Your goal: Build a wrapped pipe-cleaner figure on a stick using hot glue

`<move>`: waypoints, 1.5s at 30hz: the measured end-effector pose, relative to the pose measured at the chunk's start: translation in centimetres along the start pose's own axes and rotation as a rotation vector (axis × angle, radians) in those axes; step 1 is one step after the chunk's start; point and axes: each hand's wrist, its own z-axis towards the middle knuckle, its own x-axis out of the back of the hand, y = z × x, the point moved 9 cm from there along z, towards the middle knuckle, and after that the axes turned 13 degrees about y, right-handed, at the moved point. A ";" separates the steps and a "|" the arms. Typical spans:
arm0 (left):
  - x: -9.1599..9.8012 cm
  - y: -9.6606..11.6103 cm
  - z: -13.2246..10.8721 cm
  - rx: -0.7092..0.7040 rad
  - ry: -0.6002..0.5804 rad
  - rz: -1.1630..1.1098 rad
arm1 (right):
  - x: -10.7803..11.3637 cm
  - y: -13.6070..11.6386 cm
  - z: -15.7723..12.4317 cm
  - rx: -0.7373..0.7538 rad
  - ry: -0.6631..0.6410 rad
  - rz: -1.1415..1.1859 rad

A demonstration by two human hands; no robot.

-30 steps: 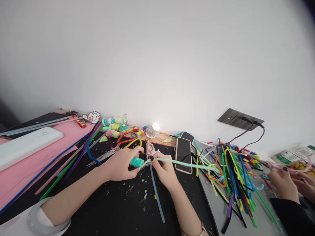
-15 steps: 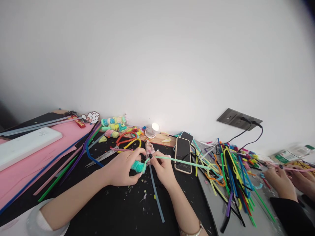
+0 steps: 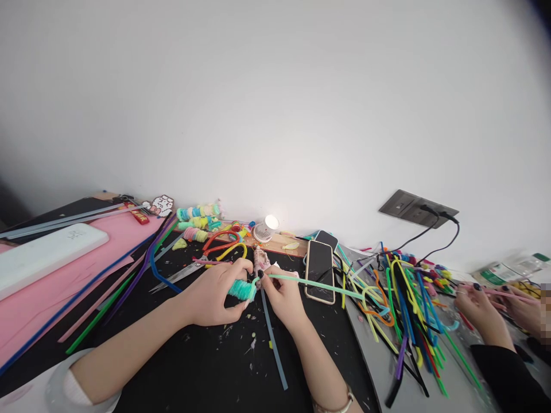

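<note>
My left hand is closed around a teal coil of pipe cleaner wound on a stick. My right hand pinches the free mint-green pipe cleaner right beside the coil; its long tail runs off to the right over the table. Both hands rest just above the black table top. A grey-blue stick lies under my right hand.
Scissors lie left of my hands. Two phones lie to the right, then a heap of coloured pipe cleaners. Finished coils, pink sheets and a white box sit at left. Another person's hands work at far right.
My right hand has slid a little left along the mint-green pipe cleaner toward the coil, and its tail has swung slightly. The other person's hands have shifted.
</note>
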 end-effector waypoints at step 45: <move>-1.6 -3.3 0.0 0.540 0.083 -0.903 | 1.2 1.0 -0.1 -0.249 0.183 0.377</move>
